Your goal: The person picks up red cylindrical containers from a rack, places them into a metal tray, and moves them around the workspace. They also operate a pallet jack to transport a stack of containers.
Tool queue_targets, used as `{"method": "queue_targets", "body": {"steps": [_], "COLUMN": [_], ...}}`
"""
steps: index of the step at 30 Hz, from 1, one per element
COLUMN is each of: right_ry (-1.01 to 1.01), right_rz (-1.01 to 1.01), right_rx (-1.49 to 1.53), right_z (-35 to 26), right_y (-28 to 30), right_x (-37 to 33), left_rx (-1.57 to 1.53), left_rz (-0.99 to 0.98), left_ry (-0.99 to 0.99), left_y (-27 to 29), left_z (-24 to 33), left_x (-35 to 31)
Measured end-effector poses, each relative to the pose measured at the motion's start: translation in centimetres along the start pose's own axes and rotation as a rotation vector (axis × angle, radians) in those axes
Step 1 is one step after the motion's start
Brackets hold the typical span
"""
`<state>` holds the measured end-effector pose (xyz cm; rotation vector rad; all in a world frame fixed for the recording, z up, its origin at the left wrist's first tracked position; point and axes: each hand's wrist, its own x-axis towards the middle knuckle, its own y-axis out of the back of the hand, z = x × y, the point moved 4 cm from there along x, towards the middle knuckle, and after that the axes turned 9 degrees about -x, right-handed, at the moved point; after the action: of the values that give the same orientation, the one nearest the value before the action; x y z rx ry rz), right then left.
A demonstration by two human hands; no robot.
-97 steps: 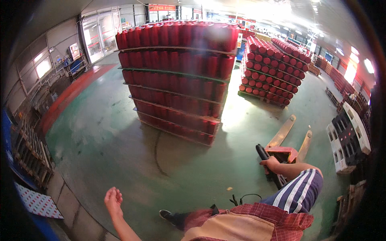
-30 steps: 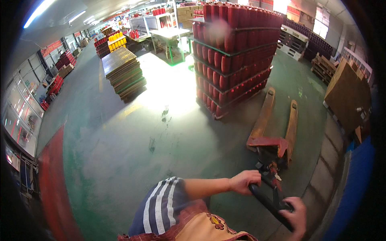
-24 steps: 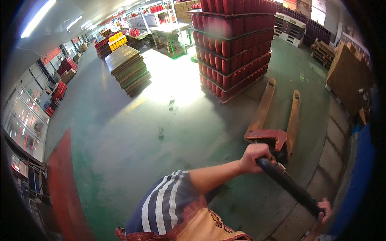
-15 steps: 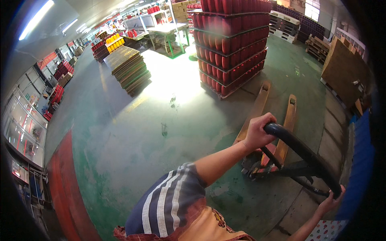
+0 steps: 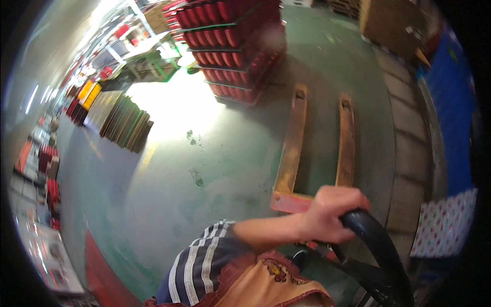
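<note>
My left hand point(image 5: 333, 214) is closed around the upper end of a black looped handle point(image 5: 381, 245) at the lower right. This handle belongs to a pallet jack, whose two worn yellow-orange forks point(image 5: 291, 151) lie low over the floor and point away from me. A reddish crosspiece point(image 5: 290, 202) joins the forks at their near end, partly behind my left hand. Nothing rests on the forks. My right hand is out of the picture, and the handle's far end runs off the lower edge.
Beyond the fork tips rises a tall layered stack of red bottles point(image 5: 215, 38). Left of it stands a pile of flat boards point(image 5: 123, 120) and a green-legged table point(image 5: 153, 51). Along the right run a paved strip point(image 5: 409, 133), a blue sheet point(image 5: 450, 107) and a patterned white sheet point(image 5: 444, 225).
The view has turned, and the forks now point more directly ahead of me. The bottle stack has shifted left in view. My right hand has left the picture; my left still grips the handle.
</note>
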<state>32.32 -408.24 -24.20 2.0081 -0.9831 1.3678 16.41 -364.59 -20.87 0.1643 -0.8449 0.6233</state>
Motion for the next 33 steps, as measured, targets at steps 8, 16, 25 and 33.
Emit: {"method": "queue_targets", "body": {"steps": [8, 16, 25, 33], "right_ry": [0.054, -0.033, -0.186, 0.109], "right_rz": [0.090, 0.048, -0.246, -0.263], "right_rx": [-0.296, -0.442, -0.526, -0.561], "right_z": [-11.8, -12.4, 2.1, 25.8], "right_y": [15.8, 17.1, 11.3, -5.1], "right_x": [-0.1, -2.2, 0.9, 10.6], "left_rx": [0.023, 0.037, -0.109, 0.027], "left_rz": [-0.163, -0.021, 0.050, 0.134], "left_ry": [-0.037, 0.056, 0.001, -0.078], "left_y": [-1.6, -4.9, -16.2, -30.4], "left_z": [1.1, -5.1, -14.6, -21.3], "left_x": [0.8, 3.4, 9.0, 12.9]}}
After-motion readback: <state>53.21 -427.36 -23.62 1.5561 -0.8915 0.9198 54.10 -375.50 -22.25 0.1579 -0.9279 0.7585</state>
